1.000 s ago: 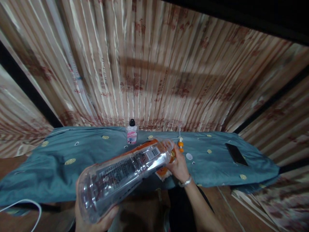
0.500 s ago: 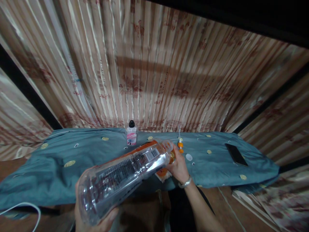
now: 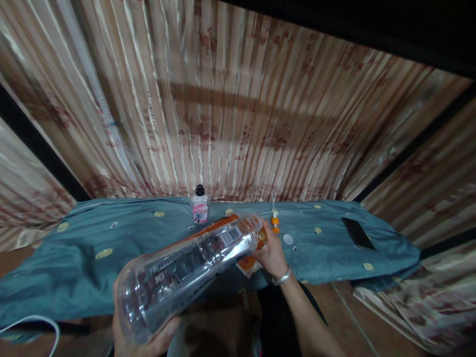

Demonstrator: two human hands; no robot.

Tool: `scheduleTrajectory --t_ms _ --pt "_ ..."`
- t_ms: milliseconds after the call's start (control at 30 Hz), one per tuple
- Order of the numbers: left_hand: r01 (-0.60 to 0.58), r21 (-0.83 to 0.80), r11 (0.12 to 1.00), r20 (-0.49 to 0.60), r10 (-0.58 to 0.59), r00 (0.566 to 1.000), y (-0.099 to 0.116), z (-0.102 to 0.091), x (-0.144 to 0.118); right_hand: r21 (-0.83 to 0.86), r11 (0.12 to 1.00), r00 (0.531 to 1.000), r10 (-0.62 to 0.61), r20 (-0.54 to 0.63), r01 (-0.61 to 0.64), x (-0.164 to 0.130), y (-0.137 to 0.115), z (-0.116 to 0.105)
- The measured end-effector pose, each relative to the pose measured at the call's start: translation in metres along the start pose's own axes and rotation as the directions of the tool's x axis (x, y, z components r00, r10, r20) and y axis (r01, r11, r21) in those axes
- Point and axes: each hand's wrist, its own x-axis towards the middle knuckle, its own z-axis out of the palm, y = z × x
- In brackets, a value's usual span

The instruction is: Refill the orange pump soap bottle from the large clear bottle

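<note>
A large clear plastic bottle [image 3: 186, 270] with an orange label lies tilted, its mouth pointing away from me. My left hand [image 3: 148, 339] grips its base at the bottom of the view. My right hand [image 3: 271, 253], with a silver bracelet at the wrist, is closed around something orange at the bottle's mouth, just above the blue cloth; what it is I cannot tell. A white cap [image 3: 287, 239] lies on the cloth to the right of that hand.
A blue embroidered cloth [image 3: 92, 258] covers a low table. On it stand a small pink-labelled bottle with a black cap [image 3: 200, 208], an orange-and-white small object [image 3: 275, 224] and a dark phone [image 3: 357, 233]. Striped curtains hang behind. A white cable [image 3: 33, 322] runs at the lower left.
Both hands and the bottle keep the same pose. The view has shifted slightly, so everything sits a little further left and higher.
</note>
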Motion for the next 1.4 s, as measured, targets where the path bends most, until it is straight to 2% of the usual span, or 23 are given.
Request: scheduleTrajectory --t_ms 67,133,300,500,667,800,833,867,933,1133,1267,1333,1400 --pt "-0.088 0.035 0.996 -0.004 0.088 0.996 0.003 0.000 0.003 -0.008 1.000 1.000 -0.005 0.001 0.005 0.000 0.000 0.000" --pt "-0.086 0.029 0.996 0.007 0.086 0.996 0.005 0.001 0.005 -0.007 1.000 1.000 -0.008 0.002 0.008 0.001 -0.001 0.000" --pt "0.092 -0.046 0.995 -0.051 -0.094 0.994 0.010 0.004 0.008 -0.012 1.000 1.000 -0.007 -0.009 0.007 0.001 -0.001 0.001" --pt "0.176 -0.109 0.978 -0.027 -0.180 0.983 0.022 0.007 0.012 0.000 1.000 1.000 0.008 -0.015 -0.008 0.001 0.001 0.002" --pt "0.262 -0.135 0.956 -0.028 -0.268 0.963 0.014 0.004 0.011 0.007 1.000 1.000 0.019 0.003 -0.019 0.002 -0.002 0.000" --pt "0.245 -0.107 0.964 0.107 -0.234 0.966 0.008 0.000 0.011 0.016 1.000 0.999 0.026 0.023 -0.026 0.002 -0.002 0.000" --pt "0.244 -0.116 0.963 0.087 -0.235 0.968 0.008 0.000 0.011 0.016 1.000 0.999 0.024 0.022 -0.024 0.002 -0.002 0.000" --pt "0.229 -0.115 0.967 0.004 -0.230 0.973 0.010 0.001 0.011 0.014 1.000 1.000 0.019 0.016 -0.019 0.002 -0.002 0.000" --pt "0.229 -0.107 0.967 -0.009 -0.231 0.973 0.014 0.003 0.011 0.010 1.000 1.000 0.008 0.003 -0.008 0.002 -0.001 0.000" --pt "0.139 -0.104 0.985 -0.027 -0.142 0.989 0.011 0.006 0.007 0.005 1.000 1.000 0.006 0.008 -0.006 0.001 -0.003 -0.001" --pt "0.049 -0.034 0.998 0.037 -0.047 0.998 0.009 0.001 0.007 0.000 1.000 1.000 -0.001 0.006 0.001 0.001 -0.003 -0.002" --pt "0.065 -0.032 0.997 0.019 -0.064 0.998 0.012 -0.001 0.008 -0.009 1.000 1.000 -0.001 0.004 0.001 0.001 -0.003 -0.003" --pt "0.143 -0.065 0.988 0.015 -0.143 0.990 0.014 -0.001 0.009 -0.015 1.000 1.000 -0.001 0.010 0.001 0.001 -0.003 -0.003"
